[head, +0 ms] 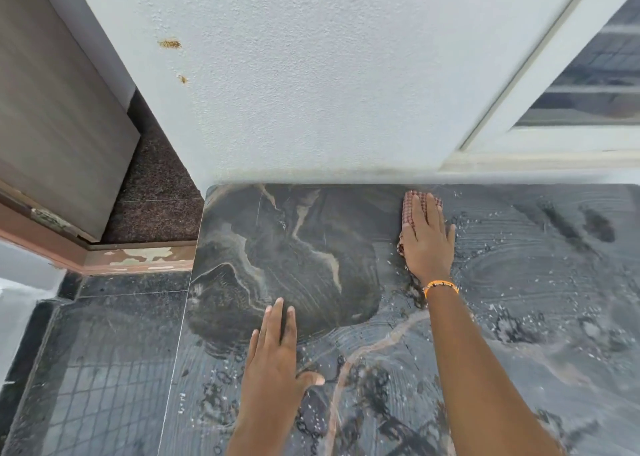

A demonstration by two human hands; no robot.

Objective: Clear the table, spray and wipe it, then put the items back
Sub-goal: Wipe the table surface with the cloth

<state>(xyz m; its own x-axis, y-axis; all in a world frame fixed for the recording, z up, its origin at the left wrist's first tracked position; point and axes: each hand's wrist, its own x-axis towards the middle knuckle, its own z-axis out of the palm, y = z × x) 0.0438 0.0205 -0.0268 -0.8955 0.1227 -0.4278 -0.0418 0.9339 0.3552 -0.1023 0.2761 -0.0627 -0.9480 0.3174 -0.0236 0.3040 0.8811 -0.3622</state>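
A dark marbled table top [284, 247] fills the lower right of the head view. Its right and near parts are wet with soapy streaks and droplets; the far left patch looks dry. My right hand [429, 244] presses flat on a red checked cloth [412, 206] near the table's far edge by the wall. An orange bracelet is on that wrist. My left hand [277, 355] lies flat on the table nearer to me, fingers together, holding nothing.
A white textured wall [311, 74] rises straight behind the table. A window frame [540, 84] is at the right. Left of the table lie dark floor tiles [104, 351], a door [52, 109] and its worn threshold [138, 258].
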